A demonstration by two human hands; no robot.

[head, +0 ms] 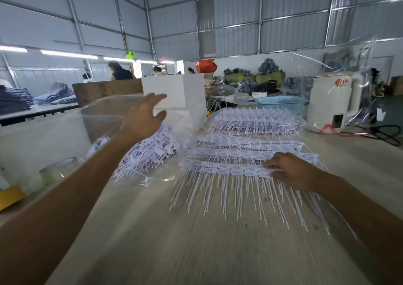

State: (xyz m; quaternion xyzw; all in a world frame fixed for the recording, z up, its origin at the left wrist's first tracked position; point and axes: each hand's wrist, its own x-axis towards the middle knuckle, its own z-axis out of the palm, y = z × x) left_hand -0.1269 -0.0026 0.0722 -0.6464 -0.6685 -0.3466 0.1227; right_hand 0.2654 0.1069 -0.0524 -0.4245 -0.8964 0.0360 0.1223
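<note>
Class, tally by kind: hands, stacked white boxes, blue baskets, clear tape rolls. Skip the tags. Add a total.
Hands: 2 (left hand, right hand gripping a tag strip)
Stacked white boxes: 2
Blue basket: 1
Clear tape roll: 1
Total: 6

At the right hand (290, 171): thumb and fingertips hidden under the knuckles, so pinch versus mere rest on the strips (229, 167) is not resolvable. This hand covers the strips' end beneath it. Print on the strips is too small to read.

At the left hand (145, 115): outline motion-blurred, and contact with the film (104, 114) around it cannot be told. The forearm behind it hides part of the pile (152, 151).

Both forearms are cut off by the frame edges. The yellow item (9, 197), well left of the left forearm, is cut by the left edge. The table (174, 252) nearer than both hands is smeared. The people (120, 72) far beyond the left hand are blurred.
</note>
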